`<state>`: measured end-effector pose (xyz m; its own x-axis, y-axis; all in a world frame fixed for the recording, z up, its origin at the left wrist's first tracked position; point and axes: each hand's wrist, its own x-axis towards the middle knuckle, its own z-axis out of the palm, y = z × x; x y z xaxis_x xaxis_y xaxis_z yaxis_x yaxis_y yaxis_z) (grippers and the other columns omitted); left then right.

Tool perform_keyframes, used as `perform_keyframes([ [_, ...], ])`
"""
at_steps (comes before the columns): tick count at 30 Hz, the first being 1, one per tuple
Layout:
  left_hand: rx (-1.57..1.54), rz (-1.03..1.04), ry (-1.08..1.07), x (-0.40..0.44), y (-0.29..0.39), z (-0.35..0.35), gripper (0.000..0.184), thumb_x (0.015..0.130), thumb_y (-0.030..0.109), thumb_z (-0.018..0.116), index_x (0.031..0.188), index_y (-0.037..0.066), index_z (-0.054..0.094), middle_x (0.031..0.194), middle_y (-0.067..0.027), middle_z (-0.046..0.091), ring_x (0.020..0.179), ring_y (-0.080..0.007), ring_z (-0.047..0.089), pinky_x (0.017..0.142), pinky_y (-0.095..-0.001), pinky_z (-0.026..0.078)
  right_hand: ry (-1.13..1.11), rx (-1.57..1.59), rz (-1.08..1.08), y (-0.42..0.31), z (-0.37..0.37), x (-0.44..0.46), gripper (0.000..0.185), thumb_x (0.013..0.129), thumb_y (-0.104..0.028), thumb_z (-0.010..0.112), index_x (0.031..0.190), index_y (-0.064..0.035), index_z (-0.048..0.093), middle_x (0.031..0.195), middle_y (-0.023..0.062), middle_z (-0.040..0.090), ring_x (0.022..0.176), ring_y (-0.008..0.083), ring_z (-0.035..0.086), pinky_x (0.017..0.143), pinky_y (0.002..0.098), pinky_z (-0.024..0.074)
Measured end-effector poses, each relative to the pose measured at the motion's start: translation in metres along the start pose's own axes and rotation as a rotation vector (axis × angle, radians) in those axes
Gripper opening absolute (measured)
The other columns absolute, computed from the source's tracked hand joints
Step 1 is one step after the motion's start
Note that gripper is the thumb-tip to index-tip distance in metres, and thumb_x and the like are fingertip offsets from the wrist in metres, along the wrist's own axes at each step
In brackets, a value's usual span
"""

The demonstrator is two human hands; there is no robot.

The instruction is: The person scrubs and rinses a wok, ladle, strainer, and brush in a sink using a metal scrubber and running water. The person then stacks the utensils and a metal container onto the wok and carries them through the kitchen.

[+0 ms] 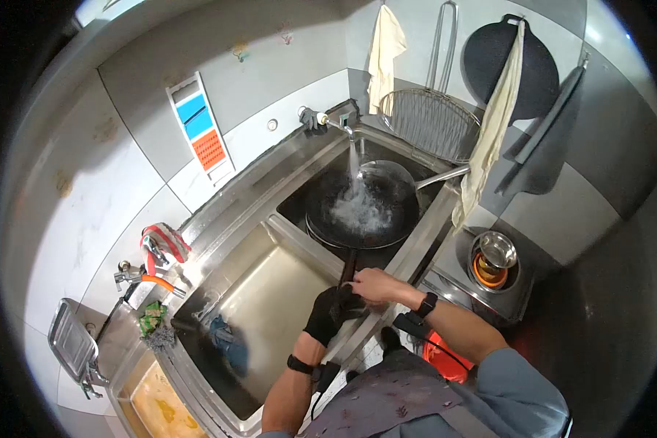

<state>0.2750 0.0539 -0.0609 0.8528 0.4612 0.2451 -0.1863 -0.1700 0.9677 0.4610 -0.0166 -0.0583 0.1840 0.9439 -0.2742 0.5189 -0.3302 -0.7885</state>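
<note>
My left hand (326,312), in a black glove, is at the lower end of the frying pan's dark handle (349,267). Its fingers blend into the handle, so their grip is unclear. My bare right hand (377,286) has curled fingers against the glove's fingertips and handle end; what they pinch is hidden. The black frying pan (321,208) lies in the right sink basin under a running faucet (348,131). Water splashes inside it. Behind and partly over it is a steel-handled pan or strainer (387,174).
The left basin (270,266) contains cloudy water and a blue cloth (228,344). A green sponge (152,318) sits on the left ledge. A wire strainer (431,124), black griddle (511,66) and cloths (493,131) hang at right. Steel bowls (498,252) stand at lower right.
</note>
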Motion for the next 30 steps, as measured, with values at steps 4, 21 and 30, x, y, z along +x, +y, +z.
perform_keyframes([
  [4,-0.289,-0.653,0.113,0.017,0.0,-0.01,0.023,0.098,0.027,0.065,0.095,0.005,0.064,0.074,-0.0028,0.064,0.061,-0.0154,0.061,0.056,-0.0295,0.05,0.127,-0.447,-0.044,0.021,-0.082,0.012,0.042,0.089,-0.042,0.062,0.106,-0.0056,0.074,0.101,0.019,0.073,0.097,0.0396,0.069,0.085,0.0473,0.0544],
  [21,1.483,-0.175,0.211,0.119,-0.03,-0.185,0.033,0.08,0.035,0.081,0.101,0.01,0.076,0.096,-0.0155,0.073,0.09,-0.0363,0.068,0.078,-0.0481,0.053,0.37,-0.603,0.321,0.224,-0.298,0.18,0.043,0.093,-0.02,0.06,0.122,0.0117,0.058,0.124,0.0332,0.059,0.109,0.048,0.065,0.093,0.0506,0.0552],
  [30,0.453,-0.447,0.996,0.114,-0.081,-0.18,0.049,0.088,0.024,0.079,0.128,0.003,0.06,0.095,-0.0071,0.068,0.06,-0.0117,0.058,0.05,-0.0291,0.046,0.363,-0.609,0.431,0.204,-0.313,0.202,0.046,0.093,-0.026,0.065,0.121,0.0096,0.057,0.125,0.0308,0.059,0.11,0.0477,0.065,0.092,0.0521,0.0558],
])
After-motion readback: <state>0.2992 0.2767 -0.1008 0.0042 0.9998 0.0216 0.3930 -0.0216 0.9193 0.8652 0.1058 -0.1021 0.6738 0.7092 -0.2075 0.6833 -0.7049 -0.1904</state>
